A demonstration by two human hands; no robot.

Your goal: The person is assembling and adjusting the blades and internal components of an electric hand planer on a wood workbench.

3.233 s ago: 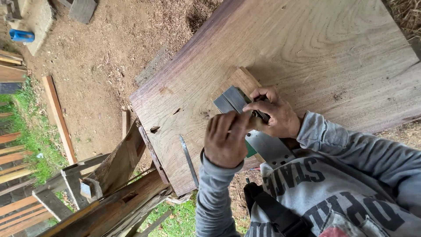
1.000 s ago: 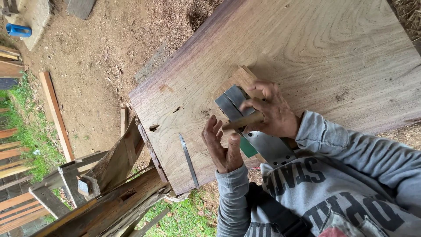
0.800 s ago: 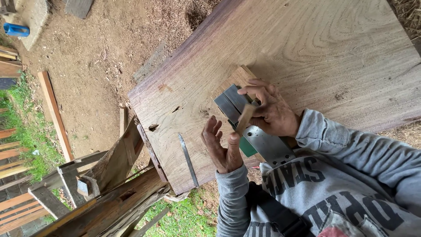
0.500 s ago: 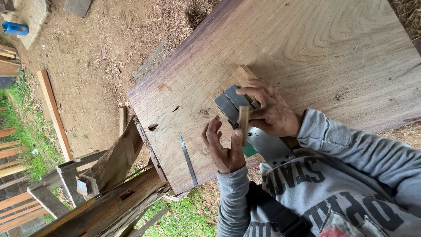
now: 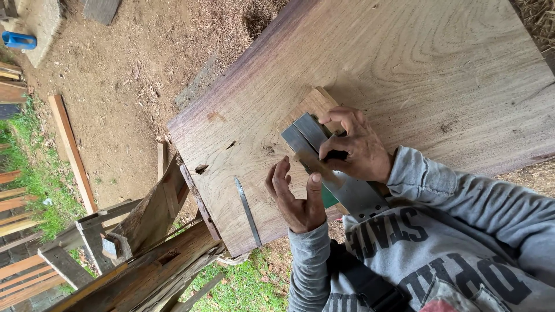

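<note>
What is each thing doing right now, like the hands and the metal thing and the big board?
Left hand: open, palm up, thumb touching a small wooden strip.
Right hand: pressing down on the metal tool.
Big plank: lying flat on wooden supports.
Thin metal blade: lying loose on the plank.

Slab (image 5: 404, 75) of bare wood, matt, grain showing, plane (image 5: 341, 173) of grey metal, dull sheen, blade (image 5: 248, 203) of thin grey metal, sleeves of grey cloth, ground of rough dirt
</note>
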